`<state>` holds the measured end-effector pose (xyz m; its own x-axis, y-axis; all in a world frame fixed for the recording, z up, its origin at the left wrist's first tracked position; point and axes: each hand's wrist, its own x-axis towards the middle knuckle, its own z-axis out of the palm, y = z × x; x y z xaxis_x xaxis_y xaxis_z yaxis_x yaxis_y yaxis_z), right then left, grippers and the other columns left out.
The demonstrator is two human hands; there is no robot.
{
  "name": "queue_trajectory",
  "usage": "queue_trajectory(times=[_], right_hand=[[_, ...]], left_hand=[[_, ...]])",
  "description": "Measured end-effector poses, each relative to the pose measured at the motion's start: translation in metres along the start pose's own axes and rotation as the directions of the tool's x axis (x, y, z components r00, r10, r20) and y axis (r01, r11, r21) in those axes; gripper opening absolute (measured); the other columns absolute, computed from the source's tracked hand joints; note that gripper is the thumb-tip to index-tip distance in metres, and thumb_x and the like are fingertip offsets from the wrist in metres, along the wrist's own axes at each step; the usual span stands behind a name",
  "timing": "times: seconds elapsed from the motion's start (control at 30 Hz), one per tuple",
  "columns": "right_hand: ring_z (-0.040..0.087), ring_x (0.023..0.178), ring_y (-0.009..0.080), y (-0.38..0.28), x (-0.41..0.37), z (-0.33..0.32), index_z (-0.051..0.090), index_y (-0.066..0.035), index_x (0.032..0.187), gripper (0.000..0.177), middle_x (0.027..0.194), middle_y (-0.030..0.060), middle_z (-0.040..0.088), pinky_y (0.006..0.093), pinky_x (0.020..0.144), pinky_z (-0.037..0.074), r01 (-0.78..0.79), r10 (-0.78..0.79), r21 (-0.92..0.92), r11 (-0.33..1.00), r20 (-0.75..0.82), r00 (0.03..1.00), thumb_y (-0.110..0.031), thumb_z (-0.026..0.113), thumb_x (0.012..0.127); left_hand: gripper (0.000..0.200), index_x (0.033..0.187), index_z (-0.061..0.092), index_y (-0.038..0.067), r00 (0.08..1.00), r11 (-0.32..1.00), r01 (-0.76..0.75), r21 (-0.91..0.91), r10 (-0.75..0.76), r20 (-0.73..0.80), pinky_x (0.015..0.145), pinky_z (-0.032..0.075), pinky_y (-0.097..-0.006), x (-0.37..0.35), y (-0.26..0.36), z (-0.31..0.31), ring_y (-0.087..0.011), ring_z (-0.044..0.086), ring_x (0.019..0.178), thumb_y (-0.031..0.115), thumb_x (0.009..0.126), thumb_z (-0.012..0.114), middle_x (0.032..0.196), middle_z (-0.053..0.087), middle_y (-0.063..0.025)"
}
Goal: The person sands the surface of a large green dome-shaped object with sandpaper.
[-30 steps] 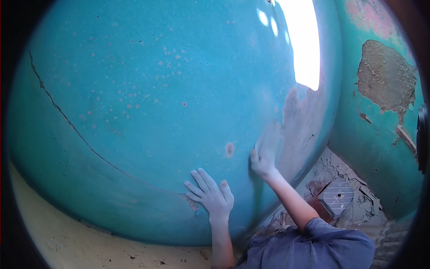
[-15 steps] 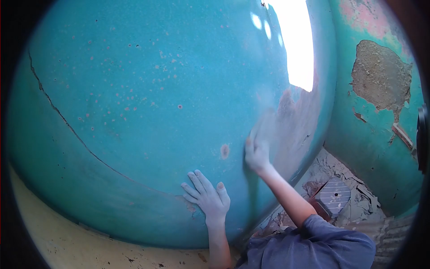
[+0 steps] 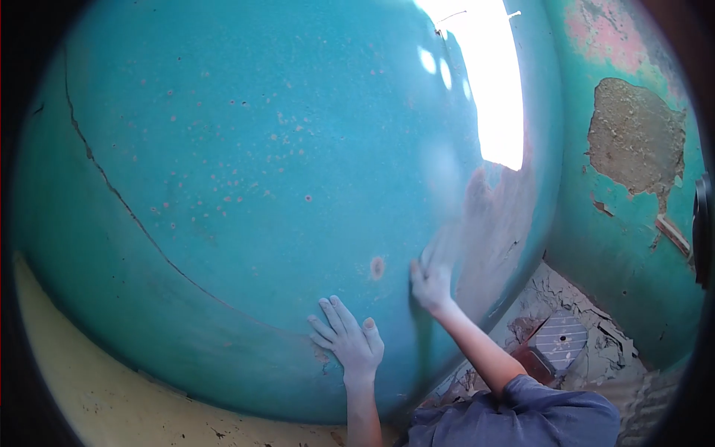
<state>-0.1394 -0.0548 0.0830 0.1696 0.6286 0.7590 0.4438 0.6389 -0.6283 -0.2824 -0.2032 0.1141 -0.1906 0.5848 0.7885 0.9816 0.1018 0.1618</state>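
Observation:
My left hand (image 3: 350,343) lies flat against the turquoise painted wall (image 3: 246,231), fingers spread, near a small chipped patch (image 3: 321,353). Pale dust coats the hand. Farther right, my right hand (image 3: 432,283), also dusty, rests on the wall with its fingers pointing up. Those fingers are blurred, and whether anything lies under them I cannot make out. Right beside this hand is a greyish patch (image 3: 484,249) of bare or smoothed surface. Between the hands and a little above them is a small oval pale spot (image 3: 377,267).
A long crack (image 3: 123,201) curves down the wall's left side. The right-hand wall has a large hole in its plaster (image 3: 637,136). Broken flakes (image 3: 547,290) and a striped greyish piece (image 3: 560,339) lie in the lower right corner. Bright light (image 3: 499,97) reflects off the upper wall.
My right hand has moved slightly down along the wall. My left hand stays flat on the same spot, and the whole view has shifted a little.

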Motion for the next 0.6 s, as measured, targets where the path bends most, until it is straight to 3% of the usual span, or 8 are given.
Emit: queue_trajectory(times=[0.07, 0.17, 0.3, 0.37, 0.47, 0.53, 0.6], right_hand=[[0.003, 0.149, 0.0531, -0.009, 0.056, -0.01, 0.007, 0.013, 0.153, 0.094, 0.158, 0.0389, 0.004, 0.0571, 0.12, 0.001, 0.003, 0.002, 0.031, 1.0, -0.152, 0.988, -0.04, 0.058, 0.094], [0.005, 0.148, 0.0534, -0.043, 0.086, -0.016, 0.01, 0.014, 0.152, 0.095, 0.157, 0.0398, 0.008, 0.0591, 0.119, 0.003, 0.123, -0.132, -0.085, 0.989, -0.104, 0.986, -0.043, 0.058, 0.093], [0.006, 0.148, 0.0538, -0.061, 0.005, -0.001, 0.013, 0.015, 0.151, 0.095, 0.156, 0.0403, 0.011, 0.0608, 0.119, 0.005, 0.224, -0.222, -0.084, 0.971, 0.03, 0.975, -0.044, 0.059, 0.093], [0.005, 0.147, 0.0553, -0.036, -0.042, 0.01, 0.014, 0.016, 0.151, 0.087, 0.157, 0.0406, 0.008, 0.0602, 0.119, 0.003, 0.237, -0.222, -0.099, 0.966, 0.139, 0.965, -0.044, 0.048, 0.098], [0.006, 0.148, 0.054, 0.005, -0.028, 0.003, 0.012, 0.015, 0.151, 0.095, 0.157, 0.0403, 0.01, 0.0615, 0.118, 0.004, 0.18, -0.165, -0.101, 0.978, 0.14, 0.976, -0.043, 0.058, 0.093], [0.005, 0.148, 0.0542, 0.0, 0.029, -0.009, 0.011, 0.014, 0.152, 0.091, 0.157, 0.0396, 0.008, 0.0614, 0.119, 0.003, 0.059, -0.057, 0.021, 0.998, -0.063, 0.996, -0.039, 0.055, 0.093], [0.005, 0.148, 0.0541, -0.018, 0.075, -0.02, 0.011, 0.013, 0.153, 0.09, 0.157, 0.0392, 0.008, 0.0614, 0.119, 0.003, 0.066, -0.065, 0.007, 0.998, -0.083, 0.994, -0.038, 0.055, 0.093]], left_hand=[[0.071, 0.154, 0.024, -0.006, 1.0, 0.999, -0.016, 0.032, 0.016, -0.002, 0.112, 0.003, -0.0684, -0.003, -0.001, 0.001, -0.0559, 0.004, 0.146, 0.045, 0.106, 0.021, 0.163, 0.016, -0.0234], [0.072, 0.155, 0.017, -0.007, 0.999, 0.99, -0.038, 0.136, 0.033, 0.037, 0.115, -0.004, -0.0633, -0.002, -0.003, 0.002, -0.0532, -0.005, 0.148, 0.045, 0.106, 0.022, 0.164, 0.011, -0.0255], [0.072, 0.155, 0.017, -0.007, 0.999, 0.991, -0.038, 0.129, 0.038, 0.005, 0.115, -0.004, -0.063, -0.001, 0.0, 0.003, -0.0533, -0.005, 0.148, 0.045, 0.106, 0.023, 0.164, 0.011, -0.0252], [0.071, 0.155, 0.017, -0.007, 1.0, 0.993, -0.022, 0.116, 0.02, 0.018, 0.115, -0.004, -0.0629, -0.001, 0.0, 0.004, -0.0534, -0.005, 0.148, 0.045, 0.106, 0.023, 0.164, 0.011, -0.0251], [0.071, 0.155, 0.022, -0.005, 1.0, 0.997, -0.011, 0.077, 0.013, -0.023, 0.111, 0.002, -0.0702, -0.001, 0.0, 0.005, -0.057, 0.003, 0.146, 0.045, 0.105, 0.021, 0.163, 0.015, -0.024], [0.071, 0.155, 0.021, -0.005, 0.999, 0.997, -0.021, 0.072, 0.023, -0.024, 0.111, 0.002, -0.0708, 0.0, 0.0, 0.005, -0.0573, 0.003, 0.146, 0.045, 0.105, 0.022, 0.164, 0.014, -0.024], [0.071, 0.155, 0.022, -0.005, 1.0, 0.998, -0.004, 0.068, 0.005, -0.014, 0.111, 0.002, -0.0712, -0.001, 0.001, 0.005, -0.0574, 0.003, 0.146, 0.046, 0.105, 0.022, 0.164, 0.014, -0.0238]])
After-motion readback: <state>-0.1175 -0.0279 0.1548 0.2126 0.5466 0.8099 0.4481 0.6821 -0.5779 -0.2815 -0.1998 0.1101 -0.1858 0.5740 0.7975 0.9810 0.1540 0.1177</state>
